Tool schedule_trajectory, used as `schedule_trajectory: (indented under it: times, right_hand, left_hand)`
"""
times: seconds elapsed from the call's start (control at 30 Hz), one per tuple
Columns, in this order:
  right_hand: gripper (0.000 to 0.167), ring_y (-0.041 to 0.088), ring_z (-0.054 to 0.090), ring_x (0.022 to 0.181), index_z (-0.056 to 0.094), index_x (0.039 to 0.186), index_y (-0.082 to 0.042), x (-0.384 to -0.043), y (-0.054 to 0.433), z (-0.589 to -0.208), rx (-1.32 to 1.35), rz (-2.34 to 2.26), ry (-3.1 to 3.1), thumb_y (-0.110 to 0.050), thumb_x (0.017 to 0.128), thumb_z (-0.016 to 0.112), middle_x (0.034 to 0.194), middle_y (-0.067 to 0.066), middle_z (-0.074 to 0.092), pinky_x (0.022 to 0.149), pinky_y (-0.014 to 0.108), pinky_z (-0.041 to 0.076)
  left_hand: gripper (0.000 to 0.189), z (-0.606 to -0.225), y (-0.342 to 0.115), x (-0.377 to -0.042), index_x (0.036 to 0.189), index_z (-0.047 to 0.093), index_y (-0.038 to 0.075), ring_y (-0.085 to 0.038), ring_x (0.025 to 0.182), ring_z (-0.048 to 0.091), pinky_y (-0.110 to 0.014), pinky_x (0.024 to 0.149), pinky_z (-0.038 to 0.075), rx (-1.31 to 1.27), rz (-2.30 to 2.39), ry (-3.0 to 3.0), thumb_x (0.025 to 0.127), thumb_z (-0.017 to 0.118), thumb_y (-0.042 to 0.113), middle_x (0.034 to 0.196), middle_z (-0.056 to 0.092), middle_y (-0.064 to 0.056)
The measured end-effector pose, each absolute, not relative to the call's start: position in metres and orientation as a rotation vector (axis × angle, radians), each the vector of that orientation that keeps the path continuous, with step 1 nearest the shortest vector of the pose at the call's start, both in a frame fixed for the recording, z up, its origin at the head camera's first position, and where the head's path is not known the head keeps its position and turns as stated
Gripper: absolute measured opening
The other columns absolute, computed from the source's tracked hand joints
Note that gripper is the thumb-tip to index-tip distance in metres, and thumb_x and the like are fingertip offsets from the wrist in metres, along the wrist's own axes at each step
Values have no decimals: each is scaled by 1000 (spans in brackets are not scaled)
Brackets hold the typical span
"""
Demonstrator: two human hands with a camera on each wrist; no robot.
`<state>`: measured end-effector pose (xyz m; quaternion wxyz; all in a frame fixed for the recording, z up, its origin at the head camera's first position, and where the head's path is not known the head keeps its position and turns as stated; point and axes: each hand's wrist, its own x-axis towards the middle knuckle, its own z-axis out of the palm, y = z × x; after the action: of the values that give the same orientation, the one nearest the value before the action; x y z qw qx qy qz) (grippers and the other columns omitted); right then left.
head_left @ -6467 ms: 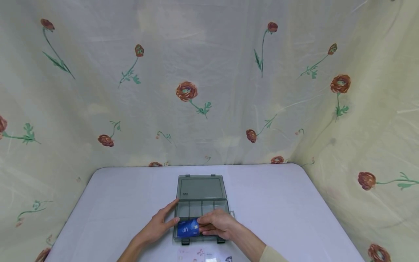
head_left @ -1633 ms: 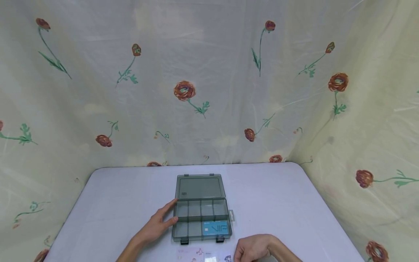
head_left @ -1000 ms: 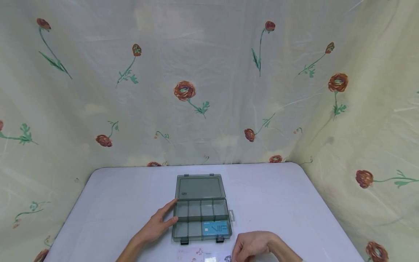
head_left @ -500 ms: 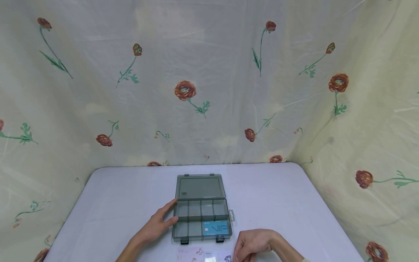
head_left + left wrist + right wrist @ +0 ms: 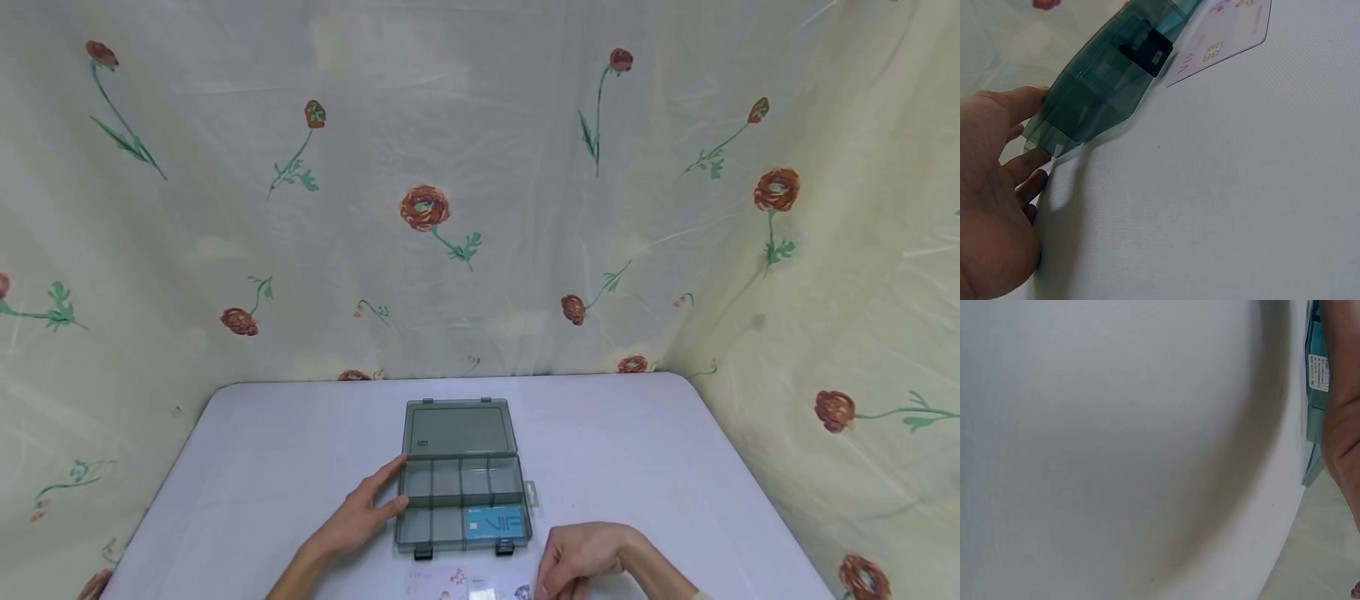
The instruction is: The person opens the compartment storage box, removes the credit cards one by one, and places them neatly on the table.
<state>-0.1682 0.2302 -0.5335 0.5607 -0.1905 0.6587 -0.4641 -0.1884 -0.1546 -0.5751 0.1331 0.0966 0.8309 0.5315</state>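
Observation:
A translucent grey-green compartment box (image 5: 460, 500) lies with its lid folded back. In its front right compartment is a light blue VIP card (image 5: 494, 523). My left hand (image 5: 358, 512) rests along the box's left side, thumb and forefinger extended to its edge; the left wrist view shows them touching the plastic. Two cards lie in front of the box: a pink VIP card (image 5: 435, 583) and a pale purple card (image 5: 501, 587). My right hand (image 5: 581, 558) bends down at the purple card's right edge. Its fingertips are cut off below, so any grip is hidden.
The box stands on a white table (image 5: 622, 450). Two dark latches, including the right latch (image 5: 505, 547), jut from its front edge, and a hanging tab (image 5: 531, 493) from its right side. A flowered curtain (image 5: 510, 275) surrounds the table.
Earlier my right hand held a dark blue card over the box; that card is out of sight now and the light blue one shows. Lately the right wrist rose slightly; my left hand stayed.

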Motion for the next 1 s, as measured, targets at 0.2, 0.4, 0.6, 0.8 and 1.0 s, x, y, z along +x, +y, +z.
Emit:
schedule_trajectory:
  times: [0.2, 0.4, 0.6, 0.8, 1.0]
  right_hand:
    - [23, 1, 70, 72, 76, 108, 2, -174, 232, -527, -469, -1122, 1528, -15, 94, 69, 87, 1, 77, 61, 14, 55]
    - [28, 12, 73, 88, 70, 117, 7, -188, 235, -515, -569, -1295, 1462, -14, 101, 60, 107, 14, 75, 77, 29, 61]
    - [34, 18, 65, 91, 61, 130, 4, -207, 233, -508, -549, -1553, 1740, -18, 103, 58, 111, 17, 70, 88, 50, 56]
    - [47, 22, 59, 95, 54, 143, -10, -219, 228, -513, -418, -1629, 1983, -24, 99, 66, 111, 12, 64, 88, 47, 54]
    - [51, 19, 58, 90, 55, 143, -15, -227, 225, -523, -450, -1538, 2150, -26, 96, 70, 107, 10, 61, 80, 42, 55]
  left_hand:
    - [71, -575, -154, -189, 159, 32, 27, -42, 152, 14, -69, 118, 11, 271, 1550, 2403, 98, 65, 40, 165, 28, -9]
    - [70, -575, -154, -188, 159, 32, 27, -42, 152, 14, -69, 117, 11, 275, 1557, 2401, 98, 64, 39, 165, 28, -10]
    - [70, -576, -154, -188, 159, 31, 27, -41, 153, 14, -69, 118, 11, 279, 1555, 2407, 98, 64, 40, 165, 28, -9]
    - [70, -576, -154, -188, 159, 32, 27, -42, 152, 14, -69, 117, 11, 281, 1552, 2416, 99, 64, 39, 165, 29, -9]
    - [70, -577, -155, -189, 159, 32, 26, -41, 152, 15, -69, 118, 11, 288, 1553, 2420, 99, 64, 39, 164, 29, -8]
